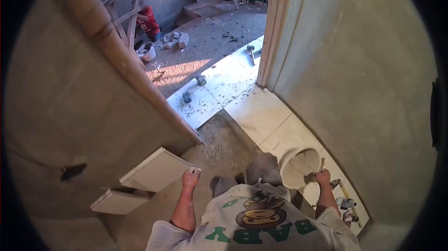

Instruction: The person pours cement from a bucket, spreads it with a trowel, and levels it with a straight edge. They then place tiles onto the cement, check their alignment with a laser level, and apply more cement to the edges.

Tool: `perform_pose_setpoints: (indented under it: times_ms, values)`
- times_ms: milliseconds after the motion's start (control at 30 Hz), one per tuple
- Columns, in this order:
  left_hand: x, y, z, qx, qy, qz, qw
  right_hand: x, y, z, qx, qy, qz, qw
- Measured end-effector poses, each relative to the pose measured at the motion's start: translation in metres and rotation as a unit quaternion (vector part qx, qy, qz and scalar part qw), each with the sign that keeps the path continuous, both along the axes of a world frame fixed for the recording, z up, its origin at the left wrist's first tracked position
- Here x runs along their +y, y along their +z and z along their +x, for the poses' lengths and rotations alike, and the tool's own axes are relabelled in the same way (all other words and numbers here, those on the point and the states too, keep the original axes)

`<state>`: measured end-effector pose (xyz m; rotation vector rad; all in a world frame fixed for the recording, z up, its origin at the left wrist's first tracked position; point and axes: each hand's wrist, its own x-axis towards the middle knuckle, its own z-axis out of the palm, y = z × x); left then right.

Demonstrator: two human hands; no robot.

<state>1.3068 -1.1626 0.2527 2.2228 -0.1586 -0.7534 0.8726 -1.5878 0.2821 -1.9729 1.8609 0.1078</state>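
My left hand (191, 177) is closed, close to the right corner of a stack of pale tiles (156, 169) leaning by the left wall. Whatever its fingers hold, if anything, is hidden. On the right, my right hand (322, 177) is closed at the rim of a white bucket (291, 176). The bucket tilts so that its inside shows, and it stands over the pale floor tiles. My knees are between the two hands.
More tiles (120, 202) lean at lower left. Tools and small items (346, 204) lie along the right wall. A wooden pole (135, 76) slants beside the doorway. Beyond are a hammer (251, 54), dark blocks (200, 80), rubble and a person in red (148, 22).
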Motion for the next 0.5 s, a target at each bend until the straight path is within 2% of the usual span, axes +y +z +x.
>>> perform_pose_setpoints:
  times_ms: [33, 67, 133, 200, 233, 300, 333, 367, 400, 467, 500]
  values:
    - [-0.024, 0.015, 0.023, -0.026, -0.006, -0.014, 1.000, -0.001, 0.005, 0.018, 0.010, -0.024, -0.004, 1.000]
    - [-0.041, 0.020, 0.043, -0.032, -0.005, -0.017, 0.999, -0.004, 0.012, 0.036, 0.060, -0.012, 0.049, 0.997]
    - [-0.068, 0.023, 0.070, -0.003, 0.024, -0.091, 0.996, -0.019, -0.019, 0.047, 0.117, 0.107, 0.062, 0.985]
    - [-0.097, 0.039, 0.088, -0.007, 0.035, -0.092, 0.995, -0.054, -0.118, 0.019, 0.170, 0.139, 0.090, 0.971]
    - [-0.111, 0.038, 0.099, -0.002, 0.028, -0.107, 0.994, -0.056, -0.112, 0.033, 0.132, 0.244, -0.004, 0.961]
    - [-0.143, 0.056, 0.125, 0.005, 0.001, -0.118, 0.993, -0.062, -0.110, 0.063, 0.083, 0.346, -0.100, 0.929]
    - [-0.158, 0.053, 0.141, 0.001, 0.005, -0.115, 0.993, -0.063, -0.118, 0.076, 0.054, 0.206, 0.042, 0.976]
    - [-0.171, 0.049, 0.159, 0.015, -0.007, -0.101, 0.995, -0.065, -0.125, 0.090, 0.025, 0.057, 0.185, 0.981]
    - [-0.185, 0.043, 0.181, 0.028, -0.019, -0.089, 0.995, -0.073, -0.125, 0.111, -0.003, -0.094, 0.319, 0.943]
    - [-0.220, 0.017, 0.234, 0.028, -0.010, -0.061, 0.998, -0.076, -0.085, 0.186, -0.038, -0.177, 0.322, 0.929]
    - [-0.238, 0.012, 0.261, 0.032, -0.022, -0.064, 0.997, -0.088, -0.106, 0.196, -0.065, -0.161, 0.345, 0.923]
